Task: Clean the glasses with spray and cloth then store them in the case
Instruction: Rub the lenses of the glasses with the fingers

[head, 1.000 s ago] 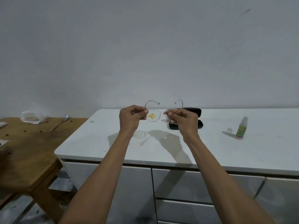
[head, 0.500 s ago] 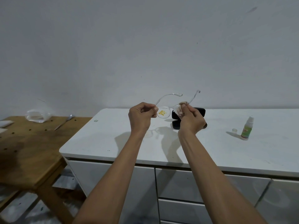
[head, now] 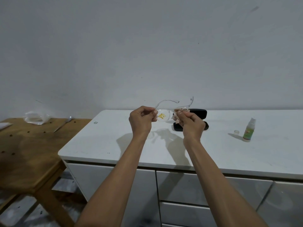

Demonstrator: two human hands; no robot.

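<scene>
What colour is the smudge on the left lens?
Yellow, on the clear-framed glasses; the head view shows it.

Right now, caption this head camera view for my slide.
Left hand steadies clear glasses while right hand wipes one lens with cloth.

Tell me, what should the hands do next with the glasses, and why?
Probably slide the cloth in the right hand over to the other lens: a yellow smudge sits there, while the left hand steadies the glasses above the counter.

arms – both outstretched | hands – left [head: 141, 119], right [head: 191, 122] pinched closed
</scene>
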